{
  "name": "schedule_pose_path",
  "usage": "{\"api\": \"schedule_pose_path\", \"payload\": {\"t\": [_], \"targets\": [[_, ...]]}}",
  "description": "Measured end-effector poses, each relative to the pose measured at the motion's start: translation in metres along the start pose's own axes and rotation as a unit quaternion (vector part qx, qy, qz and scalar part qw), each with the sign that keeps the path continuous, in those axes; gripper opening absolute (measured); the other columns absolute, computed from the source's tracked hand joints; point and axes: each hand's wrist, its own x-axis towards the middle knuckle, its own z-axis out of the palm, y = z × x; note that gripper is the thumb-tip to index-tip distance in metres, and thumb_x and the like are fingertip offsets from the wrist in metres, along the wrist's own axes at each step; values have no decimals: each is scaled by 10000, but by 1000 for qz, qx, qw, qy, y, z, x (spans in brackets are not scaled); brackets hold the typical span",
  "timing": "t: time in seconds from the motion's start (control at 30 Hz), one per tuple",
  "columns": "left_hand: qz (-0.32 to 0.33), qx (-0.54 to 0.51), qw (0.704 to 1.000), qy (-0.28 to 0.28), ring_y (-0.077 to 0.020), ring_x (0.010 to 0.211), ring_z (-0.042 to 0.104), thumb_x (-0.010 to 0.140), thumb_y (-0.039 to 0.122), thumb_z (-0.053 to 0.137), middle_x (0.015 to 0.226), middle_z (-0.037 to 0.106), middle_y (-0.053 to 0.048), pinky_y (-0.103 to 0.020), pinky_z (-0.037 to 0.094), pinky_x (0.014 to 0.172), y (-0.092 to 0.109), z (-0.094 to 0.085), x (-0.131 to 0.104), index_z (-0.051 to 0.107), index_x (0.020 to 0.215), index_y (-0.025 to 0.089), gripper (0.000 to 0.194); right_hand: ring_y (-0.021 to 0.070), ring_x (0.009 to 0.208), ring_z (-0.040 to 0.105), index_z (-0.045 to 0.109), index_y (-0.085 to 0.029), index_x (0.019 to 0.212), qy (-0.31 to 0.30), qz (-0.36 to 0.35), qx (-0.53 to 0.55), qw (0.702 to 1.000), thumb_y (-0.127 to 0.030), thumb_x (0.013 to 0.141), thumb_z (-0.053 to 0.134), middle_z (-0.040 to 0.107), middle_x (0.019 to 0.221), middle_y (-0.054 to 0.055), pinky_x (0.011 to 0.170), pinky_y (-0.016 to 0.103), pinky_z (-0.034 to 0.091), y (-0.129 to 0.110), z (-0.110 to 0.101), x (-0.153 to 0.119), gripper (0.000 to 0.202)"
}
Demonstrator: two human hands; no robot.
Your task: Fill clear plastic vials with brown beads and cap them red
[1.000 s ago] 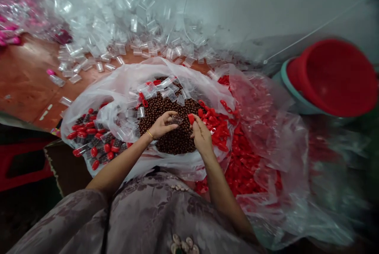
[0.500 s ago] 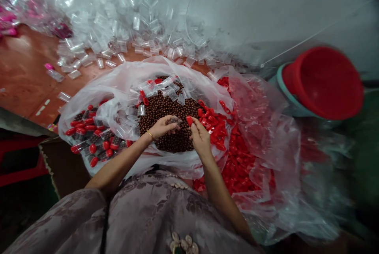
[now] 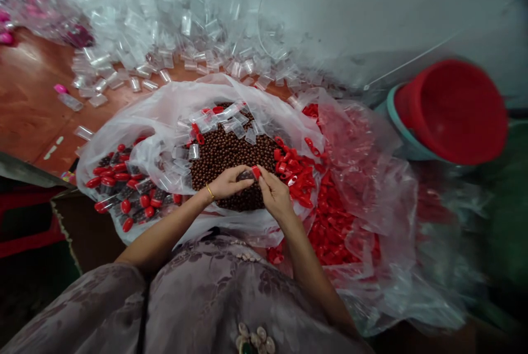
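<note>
Over a heap of small brown balls [image 3: 225, 156], my left hand [image 3: 229, 182] is closed on a clear plastic tube [image 3: 245, 175] with dark contents, partly hidden by the fingers. My right hand [image 3: 275, 192] pinches a red cap [image 3: 256, 172] against the tube's right end. Whether the cap is fully seated I cannot tell. Loose red caps [image 3: 299, 175] lie just right of my right hand. Empty clear tubes [image 3: 235, 123] rest on the far side of the balls. Filled tubes with red caps [image 3: 124, 183] are piled to the left in the white plastic bag [image 3: 136, 109].
A large heap of clear tubes [image 3: 136, 24] spreads over the orange table [image 3: 37, 101] against the wall. More red caps [image 3: 334, 227] fill a clear bag [image 3: 371, 189] at the right. Behind it stands a red bucket [image 3: 462, 112] inside a pale blue one. Pink pieces lie at the far left.
My right hand has moved left with the red cap, bringing it from a short gap away to the end of the tube in my left hand. The view has shifted slightly.
</note>
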Motion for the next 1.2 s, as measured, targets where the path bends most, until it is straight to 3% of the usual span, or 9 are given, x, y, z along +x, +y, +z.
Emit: {"api": "schedule_pose_path", "payload": {"t": [0.27,0.47,0.57,0.63,0.73,0.87,1.07,1.13,1.2], "targets": [[39,86,994,-50,-102,667,470,766,496,517,750,546,-8,-213,389,629,10,9,3,563,860,111,399,207,770,630,558,-152,1220,-83,-29,-55,995,-311,852,406,676,882,106,700,337,527,-4,-31,-14,428],[13,329,940,-90,-92,555,479,692,365,603,620,570,17,-189,333,538,25,17,7,609,741,158,212,156,630,596,687,-204,886,48,115,117,985,-496,880,319,625,677,33,653,306,512,-7,-20,0,470],[-22,412,907,-86,-134,598,554,700,324,562,670,632,-18,-211,355,545,24,28,6,635,732,169,175,126,690,614,575,-202,1154,58,201,246,946,-594,879,85,638,859,42,699,276,517,-7,3,9,685],[-55,436,895,-84,-173,635,594,690,320,560,704,662,-47,-233,385,562,19,36,3,652,749,165,190,134,957,606,417,-209,1327,7,209,279,937,-599,866,-13,598,1125,65,893,294,468,-9,13,10,741],[-68,444,890,-76,-218,692,628,690,335,558,753,683,-86,-270,429,612,11,44,-2,669,803,152,242,145,1319,318,240,-216,1424,-60,156,248,954,-606,874,39,341,1440,50,1117,357,214,-14,17,8,704],[-98,462,881,-41,-258,777,646,735,355,512,840,690,-128,-314,461,660,1,47,-13,665,898,140,310,183,1395,93,296,-269,1401,-85,144,163,972,-678,834,218,231,1491,-4,1127,473,-31,-21,17,9,703],[-98,484,868,-50,-262,800,647,732,340,516,842,688,-112,-330,471,687,12,38,-23,648,886,156,274,166,1286,388,403,-234,1351,-178,257,374,873,-605,864,-36,489,1338,59,1064,429,327,-18,28,14,753],[-85,485,869,-55,-254,802,645,740,337,515,837,686,-107,-324,470,690,19,37,-24,649,889,161,266,158,1307,353,348,-237,1382,-174,274,401,857,-598,881,27,433,1385,42,1091,415,293,-16,29,13,696],[-86,488,866,-64,-253,798,644,739,313,518,839,685,-115,-322,468,689,25,39,-24,652,886,152,257,154,1334,299,315,-246,1397,-156,269,387,868,-611,883,108,362,1431,21,1124,403,232,-14,29,10,664]]}}
